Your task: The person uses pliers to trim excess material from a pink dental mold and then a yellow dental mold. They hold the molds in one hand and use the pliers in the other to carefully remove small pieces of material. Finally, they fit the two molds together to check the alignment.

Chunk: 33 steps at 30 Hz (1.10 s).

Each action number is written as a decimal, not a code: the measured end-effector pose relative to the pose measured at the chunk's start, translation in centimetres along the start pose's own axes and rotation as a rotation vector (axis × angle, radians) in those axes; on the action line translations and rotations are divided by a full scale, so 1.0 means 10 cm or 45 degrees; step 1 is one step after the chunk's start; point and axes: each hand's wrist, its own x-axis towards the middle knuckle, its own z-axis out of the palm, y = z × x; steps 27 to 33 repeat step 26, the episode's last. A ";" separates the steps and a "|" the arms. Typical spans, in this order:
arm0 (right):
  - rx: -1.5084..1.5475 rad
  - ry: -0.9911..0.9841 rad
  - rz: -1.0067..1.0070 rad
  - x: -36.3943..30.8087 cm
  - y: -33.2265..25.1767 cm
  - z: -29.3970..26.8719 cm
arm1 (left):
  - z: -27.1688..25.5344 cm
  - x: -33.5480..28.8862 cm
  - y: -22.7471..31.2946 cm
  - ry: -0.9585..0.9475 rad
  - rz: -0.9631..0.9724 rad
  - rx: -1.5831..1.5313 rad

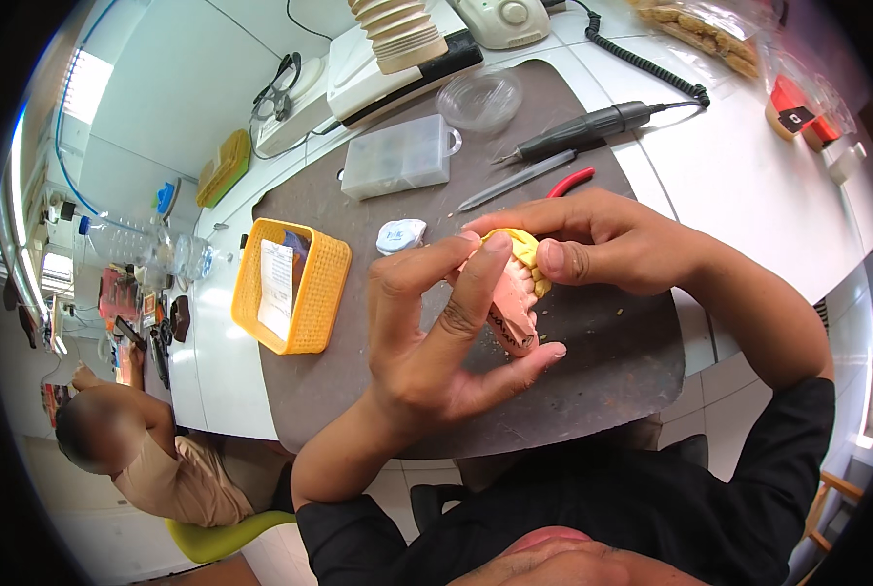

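Above the dark mat, my left hand (422, 337) grips a pink dental cast (510, 305) with a row of teeth and handwritten marks on its base. Its thumb reaches under the cast's lower end, and the other fingers lie along its left side. A yellow, moulded-looking piece (524, 249) sits over the teeth at the cast's upper end; whether it is wax or putty I cannot tell. My right hand (617, 239) pinches this yellow piece between thumb and fingers, against the cast. Small crumbs lie on the mat below.
On the dark mat (593, 391) are a yellow basket (331, 293) holding papers, a small white packet (400, 235), a clear plastic box (397, 161), a round clear container (479, 101), a corded handpiece (588, 129), a pointed tool (519, 181) and a red handle (571, 182). A co-worker (183, 454) sits left.
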 end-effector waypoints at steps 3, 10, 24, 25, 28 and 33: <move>0.076 -0.060 -0.034 0.00 0.08 -0.07 | -0.02 0.03 0.03 -0.016 0.002 0.038; 0.027 -0.014 0.029 0.02 0.11 -0.08 | -0.03 0.04 0.04 -0.020 -0.003 0.028; -0.029 0.119 -0.207 0.00 -0.12 -0.06 | 0.05 0.03 -0.04 0.165 0.199 0.031; -0.033 0.127 -0.216 -0.02 -0.14 -0.06 | 0.05 0.03 -0.07 0.168 0.251 0.040; -0.109 0.123 -0.247 -0.03 -0.14 -0.07 | 0.05 0.05 -0.06 0.166 0.260 0.041; -0.109 0.123 -0.247 -0.03 -0.14 -0.07 | 0.05 0.05 -0.06 0.166 0.260 0.041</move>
